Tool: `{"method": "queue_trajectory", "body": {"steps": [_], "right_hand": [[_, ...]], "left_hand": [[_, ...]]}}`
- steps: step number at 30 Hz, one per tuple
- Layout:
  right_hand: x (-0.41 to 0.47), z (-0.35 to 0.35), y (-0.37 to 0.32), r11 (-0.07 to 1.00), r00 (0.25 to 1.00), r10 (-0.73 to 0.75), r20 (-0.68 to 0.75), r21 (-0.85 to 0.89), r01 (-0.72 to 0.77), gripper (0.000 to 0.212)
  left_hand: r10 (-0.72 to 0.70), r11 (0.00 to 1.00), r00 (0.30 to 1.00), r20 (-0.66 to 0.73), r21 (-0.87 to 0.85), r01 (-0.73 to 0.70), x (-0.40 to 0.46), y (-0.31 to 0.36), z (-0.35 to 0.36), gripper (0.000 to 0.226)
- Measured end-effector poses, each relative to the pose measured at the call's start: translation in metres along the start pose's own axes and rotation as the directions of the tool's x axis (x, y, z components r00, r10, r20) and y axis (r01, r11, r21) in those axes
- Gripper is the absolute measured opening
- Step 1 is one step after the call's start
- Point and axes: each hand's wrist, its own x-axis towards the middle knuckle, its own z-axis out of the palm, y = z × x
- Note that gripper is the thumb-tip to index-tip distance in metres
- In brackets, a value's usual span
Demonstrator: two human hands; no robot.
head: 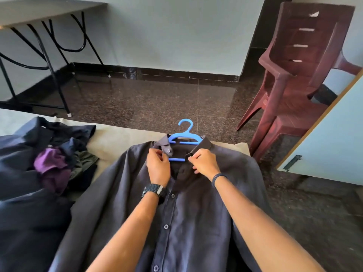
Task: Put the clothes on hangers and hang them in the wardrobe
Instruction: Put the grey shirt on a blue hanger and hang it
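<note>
A dark grey button-up shirt (196, 213) lies flat on the bed, front up, with a blue plastic hanger (184, 137) inside it. The hanger's hook sticks out past the collar and its lower bar shows in the open neck. My left hand (158, 165) pinches the left side of the collar placket near the top button. My right hand (205, 161) pinches the right edge of the collar opening. Both hands are close together at the neck.
A heap of dark and purple clothes (53, 163) lies on the bed (114, 138) to the left. Stacked maroon plastic chairs (294, 79) stand at the right, next to a light blue wardrobe door (330, 150). A black-legged table (45, 36) stands far left on the dark floor.
</note>
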Motion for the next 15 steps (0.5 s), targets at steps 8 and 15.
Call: {"method": "queue_trajectory", "body": {"steps": [8, 15], "right_hand": [[-0.019, 0.046, 0.021, 0.97, 1.0, 0.026, 0.0, -0.242, -0.025, 0.052], [-0.033, 0.053, 0.015, 0.923, 0.999, -0.052, 0.015, -0.38, 0.054, 0.064]], "left_hand": [[-0.125, 0.992, 0.972, 0.197, 0.046, 0.118, -0.029, -0.034, 0.003, 0.018], [-0.041, 0.996, 0.961, 0.272, 0.089, 0.017, -0.035, -0.036, -0.002, 0.021]]}}
